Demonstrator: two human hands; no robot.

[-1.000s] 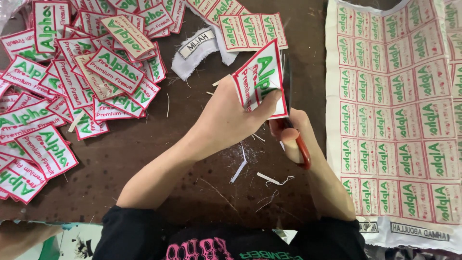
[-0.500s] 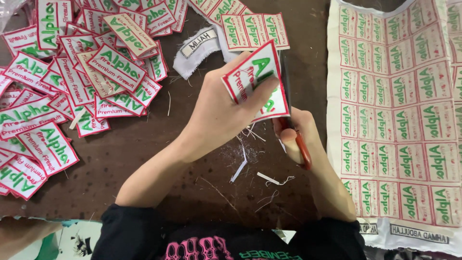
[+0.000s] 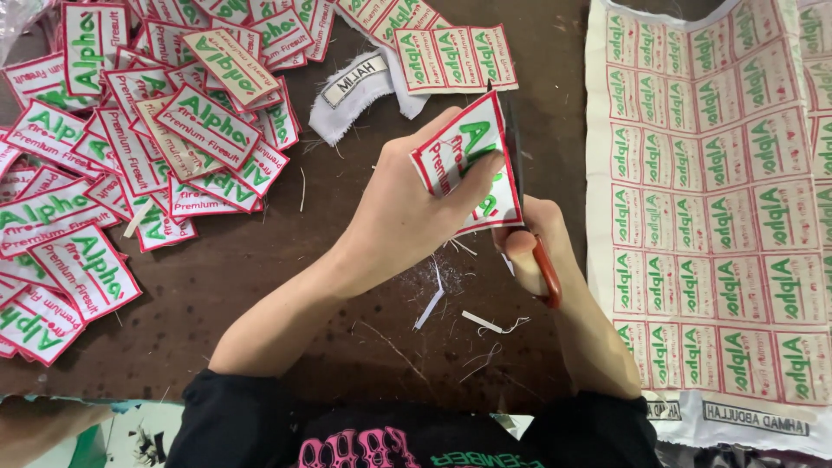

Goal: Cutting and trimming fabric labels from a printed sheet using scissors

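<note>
A: Left hand (image 3: 407, 217)?

B: Closed on 1 patch (image 3: 468, 165), white with red border and green lettering. Thumb on its face, fingers behind. The patch is held up off the counter (image 3: 260, 286), tilted, at top centre.

A: Right hand (image 3: 533, 247)?

B: Curled tight around scissors (image 3: 530, 208) with red handles. The dark blades run up along the patch's right edge, touching it. Can't tell how far apart the blades are.

A: Around them?

B: Pile of cut patches (image 3: 156, 147) at left, overlapping, well apart from the hands. A strip of 3 uncut patches (image 3: 455, 59) lies above the held patch, near it. A white scrap with a dark label (image 3: 355, 87) sits just left of that strip. A big uncut sheet of patches (image 3: 719, 199) in rows fills the right side, just beside the right hand.

A: Below the hands?

B: Thin white trimmings (image 3: 431, 303) and threads on the brown counter, between the forearms. Black sleeves at the bottom edge.
</note>
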